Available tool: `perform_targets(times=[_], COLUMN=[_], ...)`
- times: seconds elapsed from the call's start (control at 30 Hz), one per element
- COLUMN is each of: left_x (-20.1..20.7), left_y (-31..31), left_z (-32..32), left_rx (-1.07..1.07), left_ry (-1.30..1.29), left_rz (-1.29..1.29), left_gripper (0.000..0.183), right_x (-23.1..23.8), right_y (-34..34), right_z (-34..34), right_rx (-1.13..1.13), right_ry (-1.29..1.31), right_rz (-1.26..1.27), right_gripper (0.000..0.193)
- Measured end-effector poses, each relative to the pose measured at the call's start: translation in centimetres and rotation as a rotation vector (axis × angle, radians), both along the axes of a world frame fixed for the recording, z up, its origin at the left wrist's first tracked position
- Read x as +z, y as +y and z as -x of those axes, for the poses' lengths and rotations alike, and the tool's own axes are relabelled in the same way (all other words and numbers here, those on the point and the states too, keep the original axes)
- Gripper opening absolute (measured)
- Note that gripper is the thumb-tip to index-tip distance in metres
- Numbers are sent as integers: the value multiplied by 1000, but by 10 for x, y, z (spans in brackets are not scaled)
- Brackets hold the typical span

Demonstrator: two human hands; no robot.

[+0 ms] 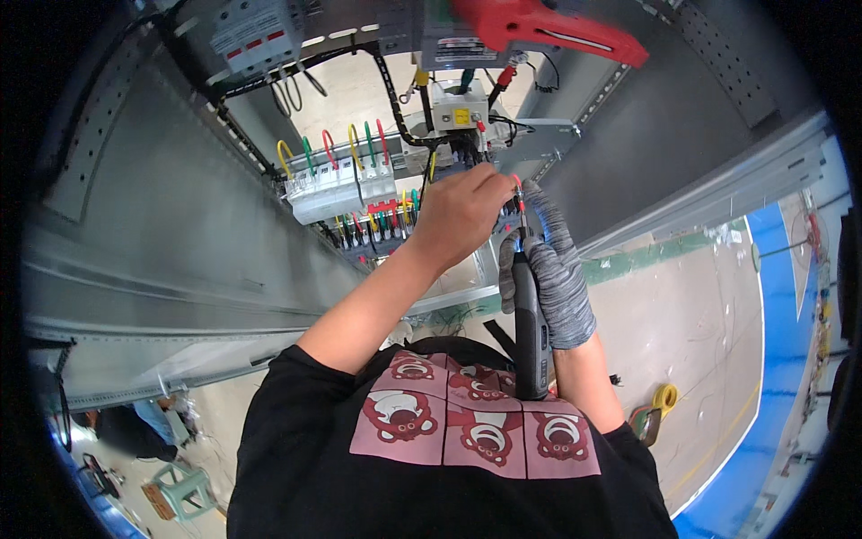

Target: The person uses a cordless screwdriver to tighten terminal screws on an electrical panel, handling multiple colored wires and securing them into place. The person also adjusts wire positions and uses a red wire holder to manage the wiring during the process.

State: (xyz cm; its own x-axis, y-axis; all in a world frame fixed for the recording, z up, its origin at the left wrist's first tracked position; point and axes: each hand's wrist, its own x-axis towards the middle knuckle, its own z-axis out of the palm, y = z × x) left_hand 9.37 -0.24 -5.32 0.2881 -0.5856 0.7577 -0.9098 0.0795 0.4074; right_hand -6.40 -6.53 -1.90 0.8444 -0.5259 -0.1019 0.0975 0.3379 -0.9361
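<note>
My left hand [460,216] is bare and closed, its fingertips pinched together in front of the cabinet's wiring. What lies in the pinch is mostly hidden, though a small red piece [517,182] shows beside the fingertips. A grey knitted glove covers my right hand [557,278], which is wrapped round a dark pen-shaped power screwdriver [531,337]. The tool stands nearly upright in the picture, its handle toward my chest. Its thin bit points up at the red piece near my left fingertips; whether they touch I cannot tell.
Grey metal cabinet walls [153,207] flank me. Left of my hands sits a row of white breakers [343,190] with yellow, green and red wire loops. A red handle [557,31] juts overhead. A green stool [184,490] and yellow tape roll [664,396] are on the floor.
</note>
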Motion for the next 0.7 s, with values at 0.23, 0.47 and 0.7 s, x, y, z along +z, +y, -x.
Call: perform_targets(times=[0.23, 0.47, 0.7], left_x=[-2, -11, -13], left_y=[8, 12, 15], left_z=[-7, -14, -19], left_rx=[72, 0, -76], left_ry=[-83, 50, 186], left_rz=[91, 139, 159], left_gripper=[10, 10, 9], right_x=[-4, -6, -3], right_y=[-5, -3, 2], right_z=[-9, -16, -15], right_rx=[51, 64, 99], right_ry=[-4, -5, -17], right_rz=[98, 180, 44], right_gripper=[57, 55, 55])
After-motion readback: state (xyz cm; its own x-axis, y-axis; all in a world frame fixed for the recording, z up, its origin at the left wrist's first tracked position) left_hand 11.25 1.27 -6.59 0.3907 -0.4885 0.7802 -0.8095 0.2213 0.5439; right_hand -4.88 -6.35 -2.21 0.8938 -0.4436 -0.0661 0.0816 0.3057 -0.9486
